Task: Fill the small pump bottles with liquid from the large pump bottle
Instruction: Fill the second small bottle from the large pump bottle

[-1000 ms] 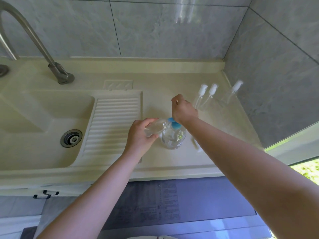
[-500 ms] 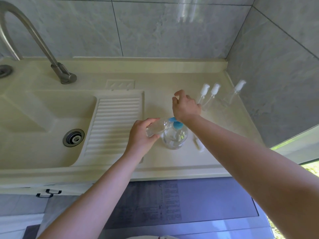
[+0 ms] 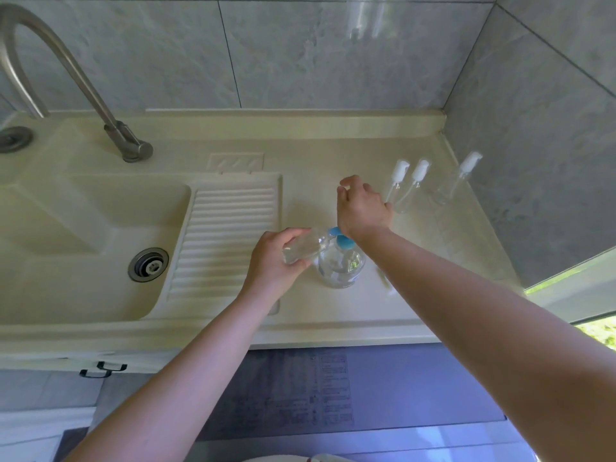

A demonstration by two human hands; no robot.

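Note:
The large clear pump bottle (image 3: 341, 266) with a blue pump head (image 3: 343, 241) stands on the cream counter (image 3: 313, 181). My left hand (image 3: 273, 261) grips a small clear bottle (image 3: 305, 250), tilted with its mouth at the blue nozzle. My right hand (image 3: 363, 208) hovers over the pump, fingers loosely curled and holding nothing, its wrist right above the blue head. Whether the wrist touches the pump is hidden. Three small bottles with white pump tops (image 3: 395, 185) (image 3: 415, 186) (image 3: 455, 183) stand at the back right.
A white pump top (image 3: 383, 278) lies on the counter right of the large bottle, partly behind my forearm. The sink basin (image 3: 100, 235) with drain and ribbed washboard (image 3: 226, 235) lies left. A metal tap (image 3: 126, 141) rises at the back left. Tiled walls close the back and right.
Hardly anything has moved. My right hand has shifted slightly to the right above the pump; my left hand keeps the small bottle at the nozzle.

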